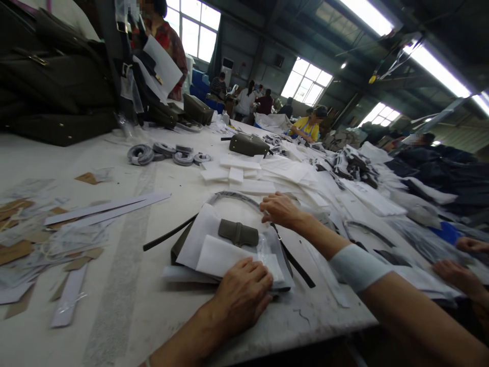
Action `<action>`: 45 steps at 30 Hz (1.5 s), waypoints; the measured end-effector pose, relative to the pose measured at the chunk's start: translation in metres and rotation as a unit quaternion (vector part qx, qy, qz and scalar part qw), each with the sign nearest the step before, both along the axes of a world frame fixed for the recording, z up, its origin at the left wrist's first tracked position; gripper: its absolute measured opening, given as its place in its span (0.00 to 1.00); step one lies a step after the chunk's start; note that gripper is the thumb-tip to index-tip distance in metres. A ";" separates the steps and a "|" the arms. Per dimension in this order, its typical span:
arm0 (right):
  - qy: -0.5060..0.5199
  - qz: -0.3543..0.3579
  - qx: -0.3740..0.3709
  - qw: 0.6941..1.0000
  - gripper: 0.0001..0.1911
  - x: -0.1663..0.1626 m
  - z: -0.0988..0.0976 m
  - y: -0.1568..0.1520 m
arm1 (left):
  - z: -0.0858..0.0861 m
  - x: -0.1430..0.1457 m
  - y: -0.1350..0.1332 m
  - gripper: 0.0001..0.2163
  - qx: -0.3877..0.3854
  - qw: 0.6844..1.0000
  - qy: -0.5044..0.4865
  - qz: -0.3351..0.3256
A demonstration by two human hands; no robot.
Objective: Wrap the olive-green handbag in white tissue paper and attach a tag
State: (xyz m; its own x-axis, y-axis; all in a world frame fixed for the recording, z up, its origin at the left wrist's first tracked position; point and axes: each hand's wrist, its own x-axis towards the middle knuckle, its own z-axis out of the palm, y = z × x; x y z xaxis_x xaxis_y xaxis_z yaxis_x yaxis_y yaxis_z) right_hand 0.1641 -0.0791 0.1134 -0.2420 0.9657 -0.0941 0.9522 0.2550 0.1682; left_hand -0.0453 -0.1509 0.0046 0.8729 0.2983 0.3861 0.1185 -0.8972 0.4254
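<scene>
The left hand (242, 293) is pressing flat on the white wrapping sheet (223, 257) over the olive bag (237, 233) near the table (160, 306) edge — the right hand (280, 210), fingers loosely curled, is touching the sheet's far side; keeping both edges taut should be avoiding creases.

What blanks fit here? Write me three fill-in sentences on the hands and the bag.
The left hand presses flat on the white ____ over the olive bag.
The right hand rests at the bag's far edge, its forearm wearing a pale ____.
The bag's dark strap lies on the ____.

Missing words: paper; sleeve; table
</scene>
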 end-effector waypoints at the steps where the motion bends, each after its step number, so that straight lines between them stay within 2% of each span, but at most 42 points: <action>1: 0.027 -0.017 0.024 0.999 0.09 0.005 0.002 -0.007 | 0.000 0.000 0.000 0.12 0.002 1.000 0.001 0.000; 3: 0.111 -0.037 0.036 0.992 0.08 0.009 -0.002 -0.027 | 0.000 0.000 0.000 0.12 0.006 1.000 0.002 0.001; 6: 0.221 -0.039 0.011 0.974 0.05 0.007 -0.028 -0.054 | -0.001 0.000 0.000 0.12 0.015 1.000 -0.004 0.003; 9: 0.203 -0.049 0.023 0.978 0.02 0.000 -0.053 -0.066 | -0.002 0.001 0.000 0.13 0.026 1.000 -0.015 0.004; 12: 0.213 -0.069 0.081 0.971 0.02 -0.013 -0.051 -0.073 | 0.000 0.000 0.000 0.11 0.028 0.999 -0.013 0.012; 14: 0.292 -0.089 0.130 0.943 0.05 -0.029 -0.045 -0.083 | 0.001 0.000 0.000 0.08 0.025 0.999 -0.010 0.020; 16: 0.391 -0.116 0.163 0.898 0.10 -0.051 -0.046 -0.098 | -0.001 0.000 0.000 0.08 0.021 0.999 -0.018 0.025; 18: 0.445 -0.127 0.171 0.870 0.18 -0.071 -0.059 -0.115 | -0.006 0.000 0.000 0.10 0.030 0.999 -0.037 0.017; 19: 0.451 -0.122 0.168 0.868 0.20 -0.080 -0.068 -0.122 | -0.009 0.001 0.000 0.11 0.041 0.998 -0.046 0.011; 23: 0.420 -0.090 0.158 0.889 0.24 -0.091 -0.100 -0.134 | -0.015 0.001 0.002 0.15 0.119 0.991 -0.064 -0.008; 26: 0.396 -0.071 0.162 0.901 0.24 -0.087 -0.105 -0.131 | -0.003 -0.012 0.007 0.14 0.174 0.983 -0.049 -0.007; 28: 0.375 -0.058 0.176 0.908 0.24 -0.086 -0.105 -0.130 | 0.011 -0.034 0.016 0.12 0.187 0.982 -0.030 0.017; 31: 0.325 -0.042 0.210 0.921 0.25 -0.090 -0.109 -0.130 | 0.028 -0.080 0.038 0.13 0.196 0.975 0.002 0.102; 33: 0.289 -0.034 0.228 0.929 0.26 -0.094 -0.112 -0.130 | 0.031 -0.109 0.053 0.14 0.209 0.964 0.021 0.165; 36: 0.260 -0.024 0.223 0.939 0.27 -0.092 -0.112 -0.130 | 0.025 -0.132 0.061 0.14 0.199 0.961 0.023 0.190; 41: 0.234 -0.003 0.157 0.960 0.36 -0.074 -0.095 -0.134 | 0.012 -0.120 0.031 0.13 0.172 0.961 0.004 0.215; 45: 0.192 0.015 0.160 0.968 0.35 -0.078 -0.091 -0.138 | 0.008 -0.105 0.007 0.12 0.167 0.956 -0.010 0.240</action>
State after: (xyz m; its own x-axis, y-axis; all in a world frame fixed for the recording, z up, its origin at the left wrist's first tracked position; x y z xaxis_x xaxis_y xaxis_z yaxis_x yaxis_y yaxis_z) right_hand 0.0862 -0.2171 0.0229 -0.2285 0.9224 0.3114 0.9531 0.2771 -0.1216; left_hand -0.1507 -0.1439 0.0128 0.6582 0.5198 0.5446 0.5460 -0.8276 0.1301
